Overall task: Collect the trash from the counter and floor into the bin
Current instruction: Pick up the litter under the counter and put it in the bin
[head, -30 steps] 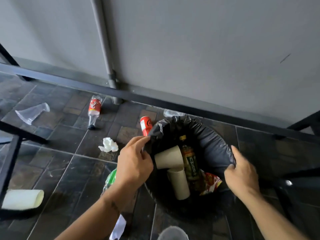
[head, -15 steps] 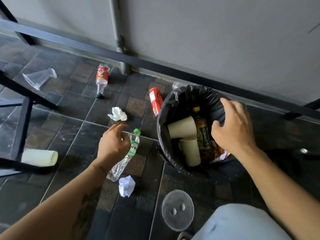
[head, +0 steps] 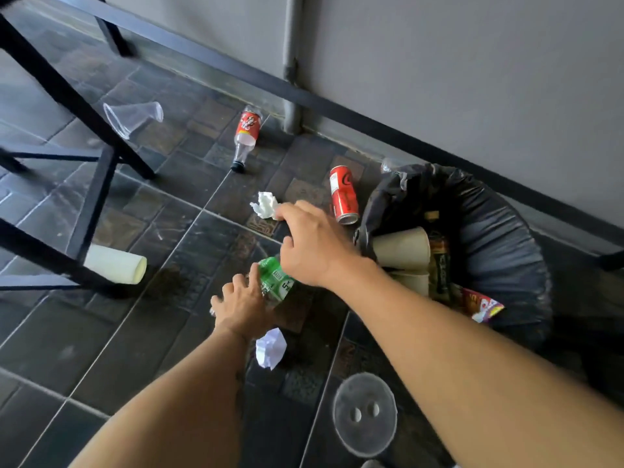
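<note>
Dark floor tiles strewn with litter surround a person whose left hand grips a green-labelled plastic bottle lying beside the black-lined bin, right hand loosely spread above it.

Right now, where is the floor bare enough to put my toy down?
Bare tiles lie at the lower left, between the cream paper cup and the left forearm. It is crowded near the bin: red can, tissue, green-label bottle under both hands, crumpled paper, clear lid.
</note>
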Available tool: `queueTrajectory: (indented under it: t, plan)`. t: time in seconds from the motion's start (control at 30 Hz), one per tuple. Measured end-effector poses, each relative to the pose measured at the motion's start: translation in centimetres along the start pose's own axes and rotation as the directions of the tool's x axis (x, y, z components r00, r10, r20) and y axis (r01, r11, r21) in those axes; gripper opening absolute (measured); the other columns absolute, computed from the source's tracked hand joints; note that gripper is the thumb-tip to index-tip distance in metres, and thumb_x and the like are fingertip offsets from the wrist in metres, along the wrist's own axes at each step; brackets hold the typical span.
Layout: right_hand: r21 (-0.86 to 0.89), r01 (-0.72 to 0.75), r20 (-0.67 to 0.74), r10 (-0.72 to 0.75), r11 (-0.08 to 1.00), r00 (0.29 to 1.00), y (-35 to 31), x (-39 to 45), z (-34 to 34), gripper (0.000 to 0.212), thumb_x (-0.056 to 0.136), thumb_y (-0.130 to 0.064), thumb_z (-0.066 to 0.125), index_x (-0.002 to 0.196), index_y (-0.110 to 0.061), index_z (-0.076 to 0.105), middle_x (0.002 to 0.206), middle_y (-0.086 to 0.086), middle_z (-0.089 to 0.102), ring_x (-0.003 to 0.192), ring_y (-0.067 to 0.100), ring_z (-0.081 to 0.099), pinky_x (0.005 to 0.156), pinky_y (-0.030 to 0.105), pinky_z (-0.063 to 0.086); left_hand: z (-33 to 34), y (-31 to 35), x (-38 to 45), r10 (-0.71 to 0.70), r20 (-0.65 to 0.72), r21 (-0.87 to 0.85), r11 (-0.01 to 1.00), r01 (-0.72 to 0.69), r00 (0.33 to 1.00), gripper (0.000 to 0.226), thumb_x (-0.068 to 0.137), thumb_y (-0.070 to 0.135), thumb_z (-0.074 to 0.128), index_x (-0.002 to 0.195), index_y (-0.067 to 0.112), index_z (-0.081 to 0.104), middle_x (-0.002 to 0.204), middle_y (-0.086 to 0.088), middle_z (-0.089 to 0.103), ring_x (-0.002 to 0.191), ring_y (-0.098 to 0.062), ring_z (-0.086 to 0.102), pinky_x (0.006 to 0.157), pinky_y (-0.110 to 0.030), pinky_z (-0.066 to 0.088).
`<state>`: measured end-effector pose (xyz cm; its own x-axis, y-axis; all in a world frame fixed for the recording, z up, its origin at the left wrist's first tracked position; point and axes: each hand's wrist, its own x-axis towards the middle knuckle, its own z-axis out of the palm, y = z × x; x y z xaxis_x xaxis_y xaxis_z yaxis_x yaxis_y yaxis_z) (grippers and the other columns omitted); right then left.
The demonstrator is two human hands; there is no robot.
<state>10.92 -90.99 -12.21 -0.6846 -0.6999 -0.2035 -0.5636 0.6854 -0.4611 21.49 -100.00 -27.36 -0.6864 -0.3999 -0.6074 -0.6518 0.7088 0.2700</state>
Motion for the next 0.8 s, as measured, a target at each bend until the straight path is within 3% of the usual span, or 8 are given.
queueTrajectory:
  t: [0.13, 0.2, 0.3, 0.4, 0.47, 0.57, 0.67, 0.8]
  plan:
    - [0.144, -0.258, 0.049, 0.254, 0.955, 0.966, 1.0, -2.8, 7.1, 0.031, 0.084, -0.011, 0.052, 0.114, -0.020, 0.050, 0.122, 0.007, 0.053, 0.113, 0.031, 0.051, 0.089, 0.040, 0.043, -1.2, -1.7, 0.2, -0.127, -0.015, 0.011, 0.992, 0.127, 0.992, 0.107, 0.080, 0.041, 0.070, 0.156, 0.028, -0.004, 0.145, -0.011, 0.033, 0.133, -0.036, 0.035, 0.105, -0.059, 0.035]
    - [0.085, -0.334, 0.165, 0.317, 0.939, 0.934, 1.8, -4.7, 10.6, 0.033, 0.085, -0.013, 0.052, 0.117, -0.021, 0.047, 0.126, 0.005, 0.049, 0.117, 0.029, 0.048, 0.091, 0.040, 0.043, -2.2, -3.2, 0.3, -0.198, -0.017, -0.032, 0.980, 0.197, 0.980, 0.103, 0.082, 0.033, 0.065, 0.156, 0.029, -0.005, 0.146, -0.012, 0.031, 0.134, -0.037, 0.034, 0.104, -0.061, 0.035]
    - [-0.025, -0.303, 0.391, 0.289, 0.953, 0.874, 2.1, -6.8, 14.6, 0.060, 0.083, -0.020, 0.061, 0.138, -0.028, 0.038, 0.140, 0.004, 0.036, 0.129, 0.032, 0.038, 0.099, 0.043, 0.043, -3.7, -5.2, 0.4, -0.238, -0.036, -0.137, 0.963, 0.232, 0.971, 0.102, 0.078, 0.032, 0.063, 0.156, 0.031, -0.004, 0.142, -0.014, 0.032, 0.132, -0.038, 0.035, 0.104, -0.061, 0.037]
    - [-0.127, -0.148, 0.490, 0.191, 0.981, 0.850, 1.3, -7.3, 17.0, 0.082, 0.074, -0.014, 0.066, 0.145, -0.037, 0.031, 0.150, 0.005, 0.021, 0.132, 0.037, 0.031, 0.101, 0.048, 0.043, -5.4, -6.4, 0.8, -0.236, -0.057, -0.188, 0.957, 0.222, 0.970, 0.103, 0.072, 0.030, 0.062, 0.155, 0.028, 0.000, 0.141, -0.017, 0.033, 0.131, -0.043, 0.037, 0.105, -0.061, 0.037]
    - [-0.242, -0.060, 0.465, 0.170, 0.968, 0.869, 0.8, -7.3, 17.9, 0.073, 0.078, -0.011, 0.067, 0.141, -0.032, 0.036, 0.153, 0.007, 0.017, 0.131, 0.038, 0.030, 0.099, 0.048, 0.043, -6.6, -7.3, 1.4, -0.238, -0.138, -0.230, 0.952, 0.202, 0.962, 0.097, 0.066, 0.029, 0.058, 0.151, 0.020, 0.011, 0.136, -0.016, 0.041, 0.126, -0.043, 0.044, 0.103, -0.060, 0.040]
    - [-0.281, -0.088, 0.399, 0.199, 0.956, 0.895, 0.9, -6.9, 18.3, 0.055, 0.084, -0.006, 0.064, 0.133, -0.021, 0.044, 0.151, 0.008, 0.023, 0.129, 0.035, 0.035, 0.095, 0.041, 0.048, -8.6, -8.9, 2.0, -0.240, -0.242, -0.264, 0.949, 0.174, 0.940, 0.067, 0.070, 0.026, 0.051, 0.133, 0.006, 0.038, 0.123, -0.016, 0.052, 0.116, -0.041, 0.053, 0.098, -0.053, 0.045]
    - [-0.106, -0.215, 0.268, 0.236, 0.971, 0.934, 1.2, -5.5, 17.7, 0.031, 0.087, -0.009, 0.056, 0.114, -0.023, 0.049, 0.130, 0.005, 0.040, 0.117, 0.029, 0.045, 0.087, 0.036, 0.048, -9.4, -10.4, 2.2, -0.295, -0.291, -0.216, 0.947, 0.238, 0.910, 0.037, 0.083, 0.022, 0.045, 0.117, 0.007, 0.048, 0.121, -0.015, 0.051, 0.118, -0.038, 0.051, 0.097, -0.050, 0.043]
    - [0.074, -0.303, 0.169, 0.287, 0.950, 0.943, 0.8, -2.6, 16.2, 0.012, 0.088, -0.015, 0.049, 0.093, -0.026, 0.046, 0.107, 0.001, 0.041, 0.096, 0.025, 0.049, 0.078, 0.035, 0.040, -9.1, -10.8, 2.5, -0.364, -0.274, -0.210, 0.926, 0.314, 0.890, 0.030, 0.081, 0.024, 0.045, 0.108, 0.011, 0.045, 0.126, -0.015, 0.039, 0.127, -0.039, 0.036, 0.104, -0.052, 0.037]
